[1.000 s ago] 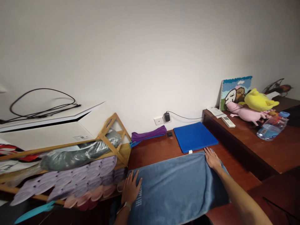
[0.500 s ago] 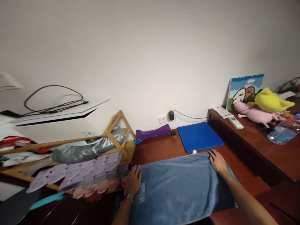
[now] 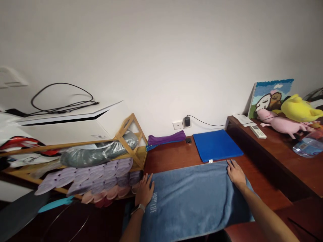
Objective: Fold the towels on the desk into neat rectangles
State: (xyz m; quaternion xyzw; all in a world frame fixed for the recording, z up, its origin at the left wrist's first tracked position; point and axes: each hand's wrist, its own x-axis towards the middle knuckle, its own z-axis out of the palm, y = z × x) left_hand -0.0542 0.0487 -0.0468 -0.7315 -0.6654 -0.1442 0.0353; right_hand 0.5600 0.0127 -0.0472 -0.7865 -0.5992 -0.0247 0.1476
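A blue-grey towel [image 3: 191, 198] with white lettering near its left side lies spread over the front of the reddish-brown wooden desk [image 3: 169, 159], its near edge reaching the desk's front. My left hand [image 3: 144, 190], with a band on the wrist, rests flat on the towel's left edge, fingers stretched forward. On the far right corner of the towel lies my right hand [image 3: 236, 173], palm down with fingers extended. Just beyond the towel sits a folded blue cloth [image 3: 217, 145] with a small white tag. A folded purple cloth [image 3: 166, 138] lies against the wall.
To the left stands a wooden rack [image 3: 133, 148] with lilac slippers [image 3: 101, 174] and a white box [image 3: 73, 131] on top. The higher right surface holds a remote [image 3: 257, 132], a pink plush toy [image 3: 280, 123], a yellow plush toy [image 3: 300, 109] and a plastic bottle [image 3: 308, 146]. A charger [image 3: 187, 121] is plugged into the wall.
The camera view has shifted slightly. Both hands stay on the towel in nearly the same places, and the towel looks unchanged.
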